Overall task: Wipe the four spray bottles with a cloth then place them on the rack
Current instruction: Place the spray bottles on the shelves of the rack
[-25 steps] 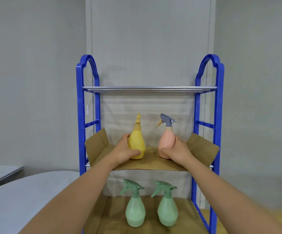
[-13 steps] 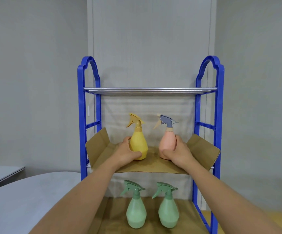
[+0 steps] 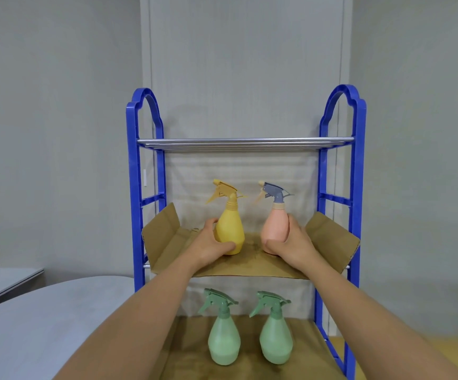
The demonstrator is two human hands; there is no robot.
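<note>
Green bottles (image 3: 249,331) on cardboard below, grey table (image 3: 44,319) left of blue rack (image 3: 355,187).

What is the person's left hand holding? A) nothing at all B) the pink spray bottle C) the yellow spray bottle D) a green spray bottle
C: the left hand is curled round the base of the yellow spray bottle on the cardboard-lined middle shelf, while the right hand grips the pink spray bottle and both green spray bottles stand untouched on the shelf below.
</note>
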